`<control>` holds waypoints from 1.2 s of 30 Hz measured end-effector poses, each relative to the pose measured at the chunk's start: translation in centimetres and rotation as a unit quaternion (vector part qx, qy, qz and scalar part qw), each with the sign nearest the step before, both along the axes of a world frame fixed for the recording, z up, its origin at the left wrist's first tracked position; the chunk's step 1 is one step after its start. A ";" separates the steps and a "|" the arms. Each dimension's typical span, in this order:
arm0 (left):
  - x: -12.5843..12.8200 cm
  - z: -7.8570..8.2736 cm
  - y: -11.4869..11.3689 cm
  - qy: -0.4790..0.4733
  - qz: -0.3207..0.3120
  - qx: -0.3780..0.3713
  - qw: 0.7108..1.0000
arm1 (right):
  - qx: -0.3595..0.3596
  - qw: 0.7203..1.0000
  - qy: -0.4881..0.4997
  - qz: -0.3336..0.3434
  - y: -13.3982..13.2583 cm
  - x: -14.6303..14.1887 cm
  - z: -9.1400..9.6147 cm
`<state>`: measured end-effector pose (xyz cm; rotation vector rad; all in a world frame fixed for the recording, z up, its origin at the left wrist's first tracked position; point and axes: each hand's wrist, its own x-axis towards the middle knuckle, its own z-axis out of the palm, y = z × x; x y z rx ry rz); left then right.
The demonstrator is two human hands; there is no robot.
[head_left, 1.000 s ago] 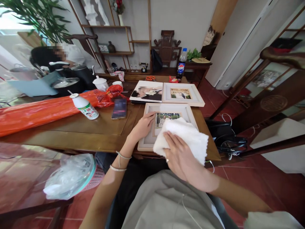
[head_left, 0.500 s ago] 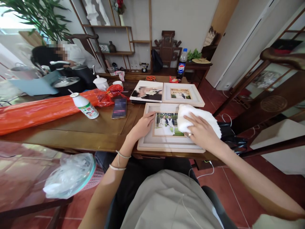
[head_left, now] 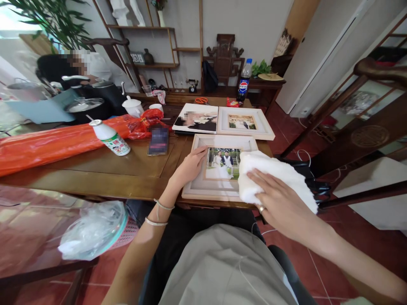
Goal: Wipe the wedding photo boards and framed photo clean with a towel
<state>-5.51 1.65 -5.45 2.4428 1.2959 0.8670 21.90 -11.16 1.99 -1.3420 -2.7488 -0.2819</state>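
Wiping apparently in hand. Frame (head_left: 213,189) on counter (head_left: 143,171) steadied by left hand (head_left: 190,166), fingers (head_left: 200,151) laid flat; cloth (head_left: 280,167) held by right hand (head_left: 278,199) at frame's right side. Next move likely calls for steady frame, even pressure.

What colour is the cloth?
The cloth is white, best seen in the head view.

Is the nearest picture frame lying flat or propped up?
Flat: the frame lies face up on the table, its photo showing, with the left hand on its left side.
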 end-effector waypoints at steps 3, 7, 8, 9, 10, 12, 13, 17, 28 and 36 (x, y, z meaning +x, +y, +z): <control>0.0 0.1 0.0 0.004 -0.005 0.003 1.000 | 0.002 1.000 0.008 0.002 -0.9 -0.3 0.2; -0.1 0.1 0.1 0.008 -0.012 0.011 1.000 | 0.017 0.998 0.002 -0.054 2.7 -0.2 -0.8; -0.1 0.0 0.1 0.008 -0.012 0.012 1.000 | 0.030 0.997 0.001 -0.070 4.1 0.0 -1.0; -0.1 0.0 0.1 0.007 -0.012 0.014 1.000 | 0.044 0.996 -0.001 -0.082 5.5 0.2 -1.3; -0.1 0.0 0.1 0.004 -0.013 0.016 1.000 | 0.058 0.994 -0.004 -0.091 6.9 0.4 -1.5; -0.1 0.0 0.1 -0.002 -0.013 0.017 1.000 | 0.084 0.992 -0.006 -0.097 9.4 0.8 -1.7; -0.1 0.0 0.1 -0.004 -0.012 0.017 1.000 | 0.097 0.990 -0.005 -0.098 10.5 1.0 -1.8; -0.1 0.0 0.1 -0.003 -0.010 0.014 1.000 | 0.105 0.991 0.011 -0.078 13.3 1.2 -2.0; -0.1 0.2 0.1 0.006 -0.014 0.014 1.000 | 0.036 0.999 0.021 -0.028 15.8 -3.7 -1.8; 0.1 0.1 0.2 0.000 -0.011 0.016 1.000 | 0.003 0.996 0.007 0.088 19.3 -11.3 -0.8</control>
